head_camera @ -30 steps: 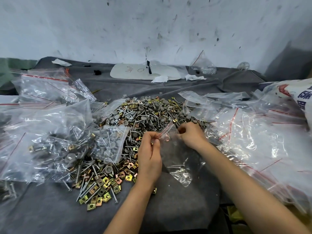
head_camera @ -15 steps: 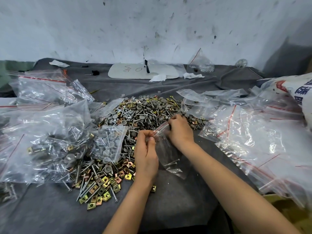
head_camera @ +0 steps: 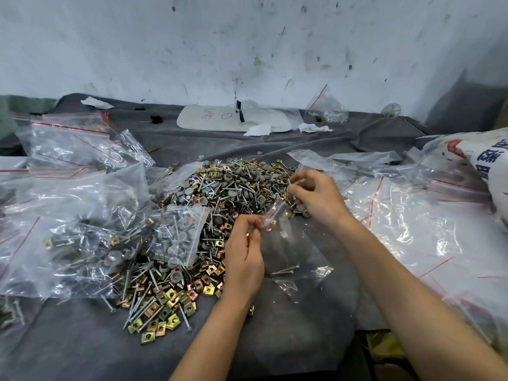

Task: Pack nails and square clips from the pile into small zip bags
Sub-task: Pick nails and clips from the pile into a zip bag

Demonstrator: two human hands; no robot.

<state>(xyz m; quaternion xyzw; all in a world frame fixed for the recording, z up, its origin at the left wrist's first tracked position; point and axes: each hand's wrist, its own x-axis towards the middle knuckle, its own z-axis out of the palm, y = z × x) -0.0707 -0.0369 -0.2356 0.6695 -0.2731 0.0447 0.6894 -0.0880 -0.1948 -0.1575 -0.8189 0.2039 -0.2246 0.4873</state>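
A pile of nails, grey caps and brass square clips (head_camera: pixel 220 199) lies on the grey cloth. My left hand (head_camera: pixel 243 251) pinches the red-striped mouth of a small clear zip bag (head_camera: pixel 291 254), which lies on the cloth with a couple of nails inside. My right hand (head_camera: pixel 316 196) hovers over the pile's right edge, just beyond the bag's mouth. Its fingers are curled and pinch what looks like a thin nail, which is blurred.
Filled zip bags (head_camera: pixel 82 232) are heaped at the left, one small one (head_camera: pixel 178 232) leaning on the pile. Empty zip bags (head_camera: pixel 412 215) spread at the right beside a printed white sack (head_camera: pixel 483 166). A white board (head_camera: pixel 233 119) lies near the wall.
My right hand has let go of the bag's mouth and moved up and right onto the pile's edge. My left hand keeps hold of the bag.
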